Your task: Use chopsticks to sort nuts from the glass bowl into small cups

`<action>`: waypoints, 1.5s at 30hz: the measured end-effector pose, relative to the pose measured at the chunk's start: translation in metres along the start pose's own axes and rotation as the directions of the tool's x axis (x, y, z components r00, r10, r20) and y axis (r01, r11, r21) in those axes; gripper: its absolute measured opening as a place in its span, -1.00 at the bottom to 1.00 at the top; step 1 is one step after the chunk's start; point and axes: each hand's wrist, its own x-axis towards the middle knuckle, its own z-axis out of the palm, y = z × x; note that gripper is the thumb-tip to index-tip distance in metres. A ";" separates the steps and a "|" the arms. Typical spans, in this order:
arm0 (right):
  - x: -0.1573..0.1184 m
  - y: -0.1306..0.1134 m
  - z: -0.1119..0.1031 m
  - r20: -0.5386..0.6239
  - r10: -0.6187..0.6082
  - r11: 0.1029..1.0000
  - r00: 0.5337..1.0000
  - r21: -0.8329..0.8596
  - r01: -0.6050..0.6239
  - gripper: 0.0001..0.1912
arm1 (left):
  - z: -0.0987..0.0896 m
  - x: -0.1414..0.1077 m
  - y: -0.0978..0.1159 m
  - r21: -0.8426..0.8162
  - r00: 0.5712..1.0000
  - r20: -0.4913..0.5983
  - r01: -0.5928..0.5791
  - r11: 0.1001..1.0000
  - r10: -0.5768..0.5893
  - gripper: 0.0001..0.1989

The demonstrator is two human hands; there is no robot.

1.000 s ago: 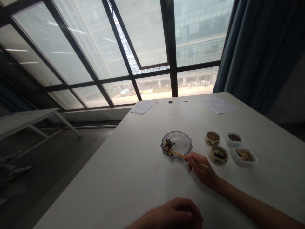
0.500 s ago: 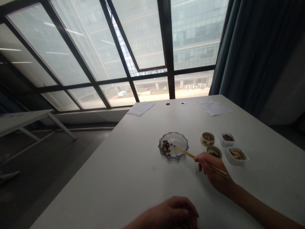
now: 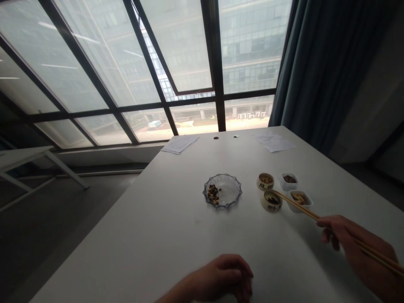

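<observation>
My right hand grips a pair of chopsticks that slant to the upper left. Their tips are at the rim of a small beige bowl holding dark pieces. Whether anything is between the tips is too small to tell. On the table in front, my left hand lies with fingers loosely bent, a little apart, and no object showing in it. Left of the bowls stands a scalloped clear glass dish, with mixed dark and light pieces heaped at its left side.
Behind the dark pieces' bowl is a second beige bowl with brownish pieces. Two white plastic tubs, one at the back and one nearer, stand close on the right. Papers and a loose sheet lie at the white table's far end.
My right hand has moved right with the chopsticks, whose tips have gone from the glass dish to the nearer beige bowl. The left hand stays in place; the whole view has shifted slightly.
</observation>
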 end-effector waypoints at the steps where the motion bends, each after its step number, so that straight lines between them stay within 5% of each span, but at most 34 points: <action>1: -0.001 0.001 -0.001 0.000 0.000 1.000 1.000 -0.003 0.000 -0.71 | 0.000 0.000 0.000 0.001 1.000 -0.003 -0.001 1.000 0.001 -0.61; 13: 0.004 -0.004 0.011 0.054 -0.051 0.995 0.997 0.084 0.046 -0.73 | 0.000 0.001 -0.001 0.026 1.000 0.010 -0.009 1.000 0.008 -0.60; 18: 0.020 -0.025 0.048 0.153 -0.149 0.980 0.977 0.156 0.125 -0.74 | -0.001 0.002 -0.002 0.024 1.000 0.016 -0.005 1.000 0.005 -0.59; 26: 0.044 -0.060 0.126 0.340 -0.362 0.901 0.868 0.368 0.232 -0.70 | 0.000 0.002 -0.002 0.028 1.000 0.005 -0.001 1.000 0.000 -0.55; 32: 0.057 -0.067 0.159 0.419 -0.374 0.902 0.827 0.371 0.220 -0.67 | 0.003 0.001 -0.001 0.056 0.999 -0.043 0.013 0.998 -0.011 -0.57; 38: 0.069 -0.071 0.171 0.439 -0.396 0.904 0.806 0.341 0.258 -0.67 | 0.001 -0.001 -0.002 0.076 0.997 -0.071 0.047 0.996 -0.041 -0.57; 45: 0.063 -0.074 0.161 0.474 -0.342 0.923 0.811 0.332 0.195 -0.69 | 0.005 -0.004 0.002 0.092 0.996 -0.079 0.053 0.994 -0.046 -0.57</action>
